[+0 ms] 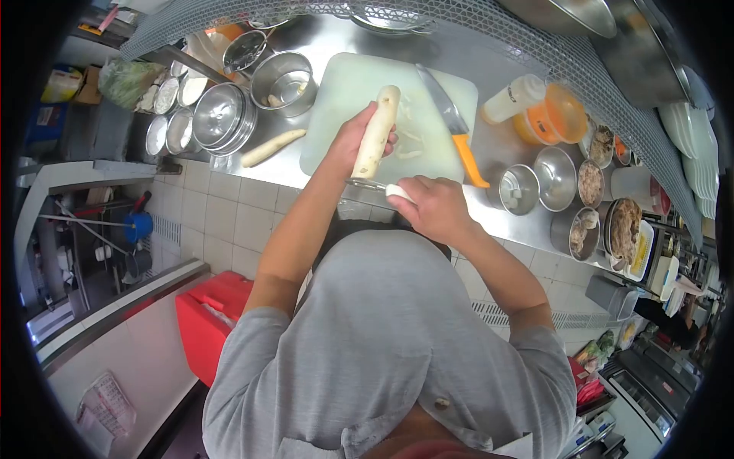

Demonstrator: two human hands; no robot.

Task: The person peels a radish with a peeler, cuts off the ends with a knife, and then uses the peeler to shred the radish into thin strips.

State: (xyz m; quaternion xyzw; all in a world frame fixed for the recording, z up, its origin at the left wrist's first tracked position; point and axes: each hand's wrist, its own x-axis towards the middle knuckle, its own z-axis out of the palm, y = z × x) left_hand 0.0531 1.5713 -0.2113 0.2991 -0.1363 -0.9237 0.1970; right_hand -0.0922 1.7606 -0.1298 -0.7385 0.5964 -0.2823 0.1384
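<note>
My left hand point(354, 141) is wrapped round a white radish point(375, 135), a long pale root held upright in this view, its upper end over the cutting board point(344, 80). A peeler point(368, 184) is gripped by its white handle in my right hand point(436, 208), its metal head at the radish's lower end. Thin pale peelings point(413, 145) lie on the board. To the right of them rests a knife point(447, 107) with an orange handle, slanting across the board's edge. Another pale root point(273, 148) lies on the steel counter left of the board.
Steel bowls point(222, 115) and a pot point(284, 83) stand on the left. At the right are a squeeze bottle point(514, 99), an orange tub point(552, 115) and several bowls of food, one with white pieces point(518, 189). Wire mesh point(489, 30) hangs along the far side.
</note>
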